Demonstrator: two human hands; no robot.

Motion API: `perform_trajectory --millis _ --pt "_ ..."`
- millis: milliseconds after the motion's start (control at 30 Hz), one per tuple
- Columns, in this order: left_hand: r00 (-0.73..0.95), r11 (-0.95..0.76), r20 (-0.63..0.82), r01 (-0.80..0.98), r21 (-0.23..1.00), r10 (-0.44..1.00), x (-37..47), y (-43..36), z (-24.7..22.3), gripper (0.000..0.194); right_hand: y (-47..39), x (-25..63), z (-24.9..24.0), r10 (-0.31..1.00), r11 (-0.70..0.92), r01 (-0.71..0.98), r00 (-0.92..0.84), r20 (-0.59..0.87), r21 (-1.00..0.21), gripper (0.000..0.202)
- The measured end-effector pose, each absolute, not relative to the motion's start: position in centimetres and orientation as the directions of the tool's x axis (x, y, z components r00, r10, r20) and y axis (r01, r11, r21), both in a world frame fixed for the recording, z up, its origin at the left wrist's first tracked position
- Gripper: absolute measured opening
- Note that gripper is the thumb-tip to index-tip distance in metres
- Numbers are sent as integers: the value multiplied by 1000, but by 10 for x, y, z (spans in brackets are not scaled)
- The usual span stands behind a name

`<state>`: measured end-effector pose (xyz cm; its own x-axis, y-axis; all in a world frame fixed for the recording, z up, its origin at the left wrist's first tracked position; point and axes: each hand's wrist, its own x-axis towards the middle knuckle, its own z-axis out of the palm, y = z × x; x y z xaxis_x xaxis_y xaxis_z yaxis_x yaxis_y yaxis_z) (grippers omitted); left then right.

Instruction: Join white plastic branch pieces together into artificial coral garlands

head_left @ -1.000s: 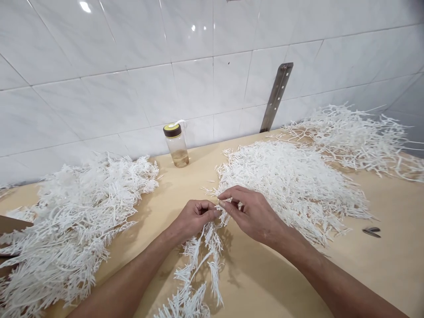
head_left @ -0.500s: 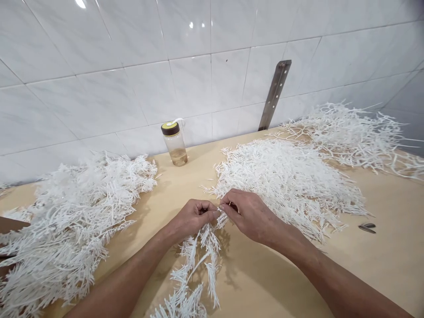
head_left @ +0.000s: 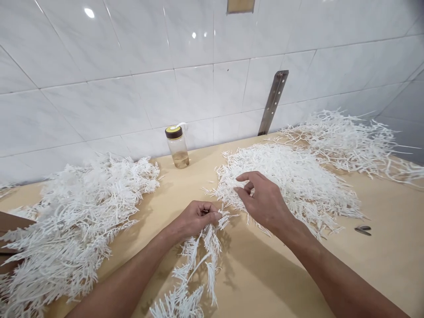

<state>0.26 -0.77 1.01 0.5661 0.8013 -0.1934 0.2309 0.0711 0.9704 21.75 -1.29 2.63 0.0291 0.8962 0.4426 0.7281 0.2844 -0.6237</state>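
My left hand (head_left: 200,217) pinches the tip of a white plastic branch (head_left: 198,265) with needle-like leaves, at the middle of the table. The branch hangs down from the fingers toward the front edge, and a tuft of it sticks out past the thumb. To the right, my right hand (head_left: 260,196) is raised over the near left side of a pile of small white plastic sprigs (head_left: 288,168). Its thumb and index finger are apart, with nothing visible between them; the other fingers are curled.
A heap of leafy white branches (head_left: 82,212) covers the left side. Bare white stems (head_left: 351,137) lie at the back right. A clear bottle (head_left: 179,152) with liquid stands near the tiled wall. A metal bracket (head_left: 273,104) leans there. A small dark object (head_left: 363,230) lies at right.
My right hand has let go of the branch tip and moved up and right, its fingers parting. My left hand keeps its pinch. The view has tilted slightly upward.
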Motion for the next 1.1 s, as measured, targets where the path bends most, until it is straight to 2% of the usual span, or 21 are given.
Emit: perform_trajectory --millis 100,233,500,933,1100 --pt "524 35 -179 273 961 833 5 -9 11 37 -22 209 29 963 266 614 -138 231 -743 25" --pt "519 30 -169 266 963 838 6 -8 8 39 -28 199 26 941 276 573 -323 97 -772 21" --pt "535 81 -216 265 961 817 2 -4 9 42 -26 202 25 947 254 598 -315 69 -761 21" --pt "505 197 -306 258 946 807 1 -5 16 40 -25 204 22 937 237 526 -346 49 -817 22" --pt "513 163 -283 266 950 810 0 -5 16 41 -26 204 24 936 242 559 -349 40 -793 21"
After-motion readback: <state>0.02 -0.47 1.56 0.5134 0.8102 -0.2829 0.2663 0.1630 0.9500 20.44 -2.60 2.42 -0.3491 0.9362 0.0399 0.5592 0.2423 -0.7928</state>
